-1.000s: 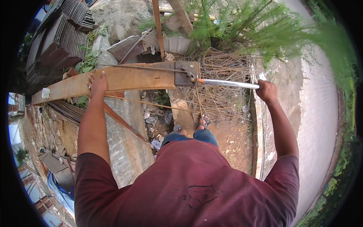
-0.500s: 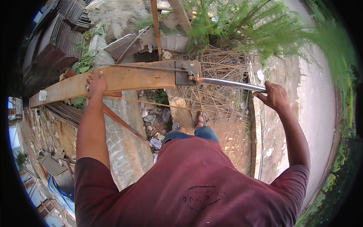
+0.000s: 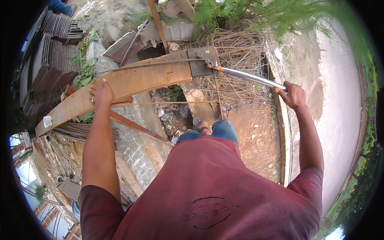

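Note:
A long wooden plank (image 3: 144,78) runs across in front of me, with a dark metal plate (image 3: 201,68) with short pegs at its right end. A thin steel rod (image 3: 160,62), bent into a long frame, lies along the plank and past the pegs. Its near side hangs over the plank's near edge and crosses the right-hand leg. My left hand (image 3: 101,95) rests on the plank, fingers curled around the frame's left end, partly hidden. My right hand (image 3: 293,95) grips the end of a silver lever bar (image 3: 254,77), whose orange-marked head sits by the pegs.
Beyond the plate lies a heap of bent steel rods (image 3: 240,60). Stacked roof tiles (image 3: 60,60) stand at far left; more straight rods (image 3: 82,130) lie under the plank. Green feathery branches (image 3: 256,16) overhang the far side. Another person's leg (image 3: 60,7) shows at top left.
The view has shifted and turned. Relative to the plank, the lever in my right hand has swung slightly toward me. My left hand stays on the plank. Another person's leg has come into view.

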A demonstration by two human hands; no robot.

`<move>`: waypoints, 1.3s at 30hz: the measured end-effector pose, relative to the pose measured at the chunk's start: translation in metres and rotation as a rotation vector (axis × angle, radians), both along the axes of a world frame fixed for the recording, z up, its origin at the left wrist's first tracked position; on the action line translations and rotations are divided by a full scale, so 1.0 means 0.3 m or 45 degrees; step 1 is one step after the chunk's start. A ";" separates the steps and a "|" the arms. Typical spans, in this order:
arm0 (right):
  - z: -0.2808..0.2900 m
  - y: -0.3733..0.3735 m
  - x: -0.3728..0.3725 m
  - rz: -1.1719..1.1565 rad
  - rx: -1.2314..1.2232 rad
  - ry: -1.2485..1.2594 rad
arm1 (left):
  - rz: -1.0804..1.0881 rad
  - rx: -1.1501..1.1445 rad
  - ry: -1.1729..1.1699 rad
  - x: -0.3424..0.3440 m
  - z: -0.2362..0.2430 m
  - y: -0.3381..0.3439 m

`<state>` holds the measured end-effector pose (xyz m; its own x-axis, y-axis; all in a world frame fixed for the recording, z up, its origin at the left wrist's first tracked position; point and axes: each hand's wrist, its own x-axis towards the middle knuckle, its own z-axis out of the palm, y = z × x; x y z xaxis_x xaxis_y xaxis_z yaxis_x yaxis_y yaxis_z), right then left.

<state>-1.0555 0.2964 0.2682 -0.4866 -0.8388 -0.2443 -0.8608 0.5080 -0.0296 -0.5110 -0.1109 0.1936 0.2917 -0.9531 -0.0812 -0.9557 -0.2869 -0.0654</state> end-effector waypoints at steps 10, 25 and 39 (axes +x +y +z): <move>-0.014 0.156 0.434 -0.459 -0.072 -0.086 | 0.024 -0.001 0.009 -0.001 -0.001 0.017; 0.014 0.000 0.030 -0.068 -0.021 -0.170 | 0.070 -0.104 0.155 -0.051 0.045 0.066; -0.033 -0.108 -0.151 0.265 0.061 -0.125 | 0.095 -0.138 0.065 -0.047 0.026 0.068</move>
<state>-1.1009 0.2640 0.2583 -0.2762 -0.9048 -0.3241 -0.9415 0.3225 -0.0981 -0.5251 -0.0904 0.2013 0.3602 -0.9329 0.0049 -0.9327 -0.3601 0.0179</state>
